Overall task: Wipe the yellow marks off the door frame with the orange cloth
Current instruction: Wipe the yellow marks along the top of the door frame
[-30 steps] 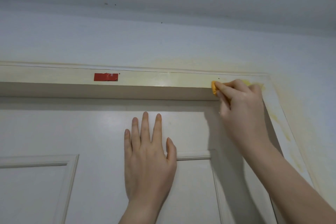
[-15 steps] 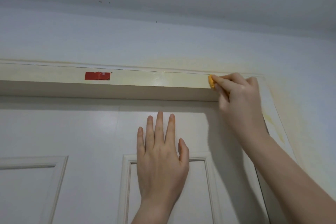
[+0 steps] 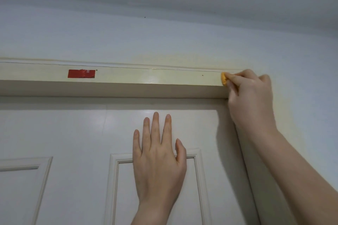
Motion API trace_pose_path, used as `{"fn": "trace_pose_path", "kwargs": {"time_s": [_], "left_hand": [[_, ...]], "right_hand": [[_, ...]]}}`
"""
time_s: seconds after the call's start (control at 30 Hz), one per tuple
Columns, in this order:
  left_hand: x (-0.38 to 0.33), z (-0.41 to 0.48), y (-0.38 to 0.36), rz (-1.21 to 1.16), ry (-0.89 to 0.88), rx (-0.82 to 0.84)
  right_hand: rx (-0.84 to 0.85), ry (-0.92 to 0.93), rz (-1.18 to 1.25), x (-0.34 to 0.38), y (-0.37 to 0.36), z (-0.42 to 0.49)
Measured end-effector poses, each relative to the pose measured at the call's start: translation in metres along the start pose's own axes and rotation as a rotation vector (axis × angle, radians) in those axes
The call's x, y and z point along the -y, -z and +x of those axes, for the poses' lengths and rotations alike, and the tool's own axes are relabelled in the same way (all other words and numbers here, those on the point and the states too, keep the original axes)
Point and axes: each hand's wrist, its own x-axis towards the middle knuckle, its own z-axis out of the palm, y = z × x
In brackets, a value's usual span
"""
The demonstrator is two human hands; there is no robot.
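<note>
My right hand (image 3: 250, 100) pinches the orange cloth (image 3: 223, 78) against the door frame (image 3: 164, 76) near its right corner, the yellowed top rail stretching leftward from my fingertips, while my left hand (image 3: 158, 162) lies flat, fingers spread, on the door (image 3: 73, 133) below.

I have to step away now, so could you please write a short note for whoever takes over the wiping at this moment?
Right hand: closed on the orange cloth, pressing it to the door frame near its upper right corner.
Left hand: open, flat on the door, holding nothing.
Done: cannot tell how much is already wiped; the frame's top strip looks yellowish along its length.
Left: a faint yellow tint shows on the wall above the frame and beside the right corner; the corner itself is hidden by the hand. Red tape sits on the frame at left, untouched.
</note>
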Motion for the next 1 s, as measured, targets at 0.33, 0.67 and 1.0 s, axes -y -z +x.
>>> {"fn": "trace_pose_path", "kwargs": {"time_s": [0.33, 0.67, 1.0], "left_hand": [[-0.015, -0.006, -0.003, -0.016, 0.038, 0.013], [-0.028, -0.016, -0.008, -0.031, 0.064, 0.014], [-0.031, -0.019, -0.008, -0.038, 0.063, 0.017]], "right_hand": [[0.057, 0.027, 0.005, -0.006, 0.004, 0.005], [0.135, 0.051, 0.029, -0.025, 0.017, 0.01], [0.133, 0.028, 0.04, -0.034, 0.028, -0.003]]}}
